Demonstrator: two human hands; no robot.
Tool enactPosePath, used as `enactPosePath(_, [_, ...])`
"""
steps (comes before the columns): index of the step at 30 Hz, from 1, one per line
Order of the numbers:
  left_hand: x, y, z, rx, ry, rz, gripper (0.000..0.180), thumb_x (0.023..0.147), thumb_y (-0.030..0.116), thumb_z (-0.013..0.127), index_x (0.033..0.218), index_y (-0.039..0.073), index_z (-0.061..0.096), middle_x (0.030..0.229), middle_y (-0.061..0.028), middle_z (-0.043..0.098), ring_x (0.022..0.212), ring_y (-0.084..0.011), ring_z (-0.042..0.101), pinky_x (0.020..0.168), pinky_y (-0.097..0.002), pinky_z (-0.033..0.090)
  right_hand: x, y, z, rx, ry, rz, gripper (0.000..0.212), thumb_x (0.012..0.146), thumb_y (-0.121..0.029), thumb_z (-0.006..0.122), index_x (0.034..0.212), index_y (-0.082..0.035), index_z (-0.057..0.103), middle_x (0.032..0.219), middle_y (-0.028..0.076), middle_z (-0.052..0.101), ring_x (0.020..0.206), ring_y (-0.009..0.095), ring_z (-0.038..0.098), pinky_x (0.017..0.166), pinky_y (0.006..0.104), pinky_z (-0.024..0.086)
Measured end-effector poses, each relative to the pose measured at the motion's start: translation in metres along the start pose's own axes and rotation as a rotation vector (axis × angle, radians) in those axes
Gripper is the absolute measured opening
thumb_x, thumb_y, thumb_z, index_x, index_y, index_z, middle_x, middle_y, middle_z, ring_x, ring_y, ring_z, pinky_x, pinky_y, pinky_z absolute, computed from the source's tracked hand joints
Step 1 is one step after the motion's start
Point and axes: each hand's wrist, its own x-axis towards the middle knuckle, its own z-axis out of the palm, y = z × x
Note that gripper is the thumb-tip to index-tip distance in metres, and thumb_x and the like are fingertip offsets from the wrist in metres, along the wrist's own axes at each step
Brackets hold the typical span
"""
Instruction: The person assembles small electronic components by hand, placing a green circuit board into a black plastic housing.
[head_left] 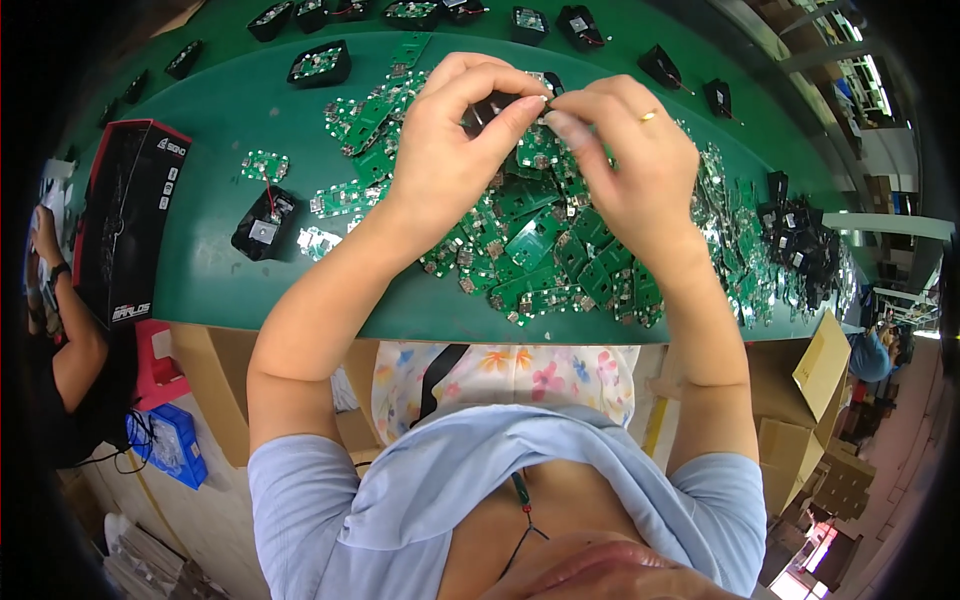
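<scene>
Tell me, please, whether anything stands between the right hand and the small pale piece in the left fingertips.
Nothing visible does: the right hand is close beside the small pale piece in the left hand. The green circuit boards lie below.

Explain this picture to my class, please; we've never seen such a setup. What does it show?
There is no robot here. One person works with a bare left hand and right hand, seen by a fisheye camera worn on the head, looking down, which bends straight edges. On the green table lies a heap of green circuit boards. Left of it are a black casing, wired in red to a small board, and a tall black box. More casings lie along the far side. The fingers of both hands meet over the heap's far part; anything held is too small to make out.
</scene>
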Motion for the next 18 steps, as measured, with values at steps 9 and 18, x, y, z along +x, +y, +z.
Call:
enactPosePath(9, [-0.008,0.000,0.007,-0.014,0.051,0.044,0.014,0.076,0.004,0.062,0.089,0.008,0.065,0.093,-0.0045,0.052,0.078,-0.0117,0.054,0.065,-0.0225,0.045,-0.012,-0.025,0.019,0.971,0.145,0.826,0.011,0.079,-0.012,0.065,0.083,-0.002,0.062,0.080,0.000,0.051,0.068,0.005,0.048,0.052,0.0177,0.038])
enactPosePath(18, [0.000,0.015,-0.004,-0.247,-0.067,-0.562,0.030,0.078,0.013,0.063,0.107,0.006,0.058,0.092,-0.0073,0.057,0.070,-0.0103,0.054,0.060,-0.0249,0.044,-0.013,-0.012,0.008,0.471,0.128,0.418,0.007,0.074,-0.004,0.064,0.077,-0.004,0.058,0.071,0.005,0.055,0.055,0.014,0.053,0.049,0.0246,0.042])
